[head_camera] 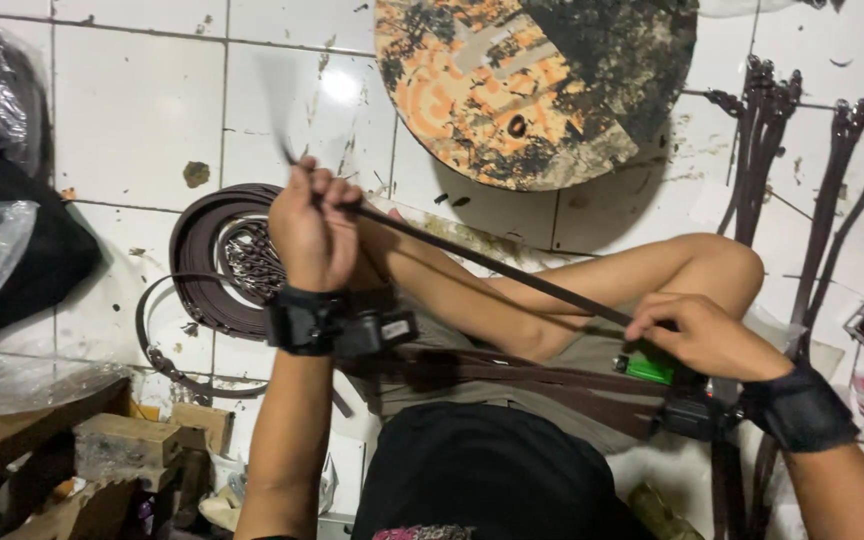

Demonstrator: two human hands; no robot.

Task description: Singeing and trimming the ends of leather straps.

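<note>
Seated cross-legged, a person clenches the left hand (314, 225) and right hand (704, 335) around a thin dark leather strap (497, 268), pulled taut, seemingly light, pliable, best gripped near its ends.

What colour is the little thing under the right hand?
The lighter is bright green, seen in the head view.

— We see a dark brown strap (492, 268), and more dark brown in the coil of straps (197, 250) on our white tiled floor (132, 110).

— We also note the round board (532, 85), mottled orange, cream and black. Our wrist bands (302, 320) are black.

— We spot a green lighter (647, 368) too, and our shorts (592, 355) are olive grey.

— We'd add our black shirt (492, 470), plus the brown wooden blocks (142, 435) at the floor's lower left corner.
</note>
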